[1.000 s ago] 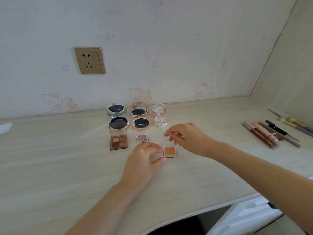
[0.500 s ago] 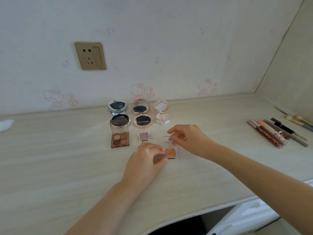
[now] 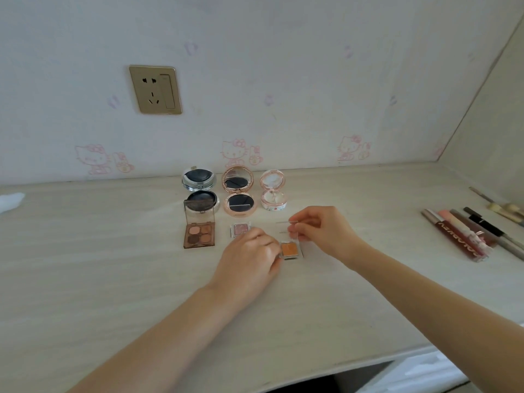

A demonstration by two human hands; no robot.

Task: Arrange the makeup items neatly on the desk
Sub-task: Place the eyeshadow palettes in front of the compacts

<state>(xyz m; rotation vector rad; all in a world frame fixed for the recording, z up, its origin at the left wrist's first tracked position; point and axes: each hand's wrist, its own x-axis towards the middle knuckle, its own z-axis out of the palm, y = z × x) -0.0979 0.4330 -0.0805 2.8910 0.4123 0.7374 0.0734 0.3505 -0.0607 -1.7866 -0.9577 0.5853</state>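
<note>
Desk [image 3: 113, 279]: pale wood top; both arms reach in over its near edge.
Left hand [image 3: 249, 259]: near the middle of the desk, fingers curled, tips touching the left side of the little orange box. I cannot tell if it grips the box or just steadies it.
Little orange box [image 3: 290, 250]: small square case of orange powder, flat on the desk between the two hands.
Right hand [image 3: 323, 229]: just behind and right of the orange box, fingers and thumb bent, pinching the clear lid.
Clear lid [image 3: 287, 229]: see-through flap, tipped up from the back of the orange box.
Little pink box [image 3: 239, 229]: small sparkly pink case, just behind the left hand's knuckles.
Brown box [image 3: 199, 235]: four brown and peach colours, lid standing up, left of the pink box.
Lip sticks and pencils [image 3: 465, 234]: a row lying side by side near the right edge.
Silver round case [image 3: 200, 191]: open, behind the brown box.
Pink gold round case [image 3: 238, 191]: open, mirror up, in the middle of the back row.
White round case [image 3: 273, 192]: open, right end of the back row.
Wall plug [image 3: 155, 90]: gold plate on the wall, above the desk.
</note>
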